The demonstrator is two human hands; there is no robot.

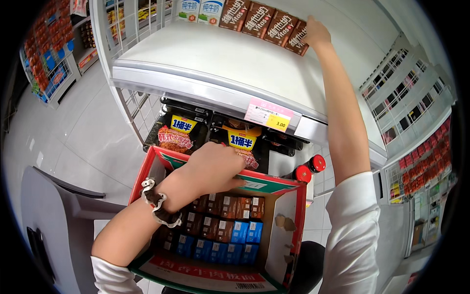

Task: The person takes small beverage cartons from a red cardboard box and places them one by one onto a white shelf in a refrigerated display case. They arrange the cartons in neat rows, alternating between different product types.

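My right hand (pixel 318 33) reaches onto the white shelf (pixel 220 55) and grips the end of the rightmost brown Vitasoy carton (pixel 296 41). That carton ends a slanting row of brown Vitasoy cartons (pixel 259 20), with white-and-blue milk cartons (pixel 210 11) at its left. Below, my left hand (pixel 211 167) is curled over the far rim of an open red-and-green cardboard box (pixel 282 190), its thumb on the inner side. Standing in rows inside the box are brown cartons (pixel 224 229) and blue cartons (pixel 216 252). My left forearm hides part of the contents.
Black instant-noodle packs (pixel 175 134) and red-lidded jars (pixel 303 173) sit on the lower shelf. A price label (pixel 270 114) hangs from the shelf edge. White wire racks (pixel 126 27) flank the shelf. A grey plastic object (pixel 55 213) stands at left on the tiled floor (pixel 73 139).
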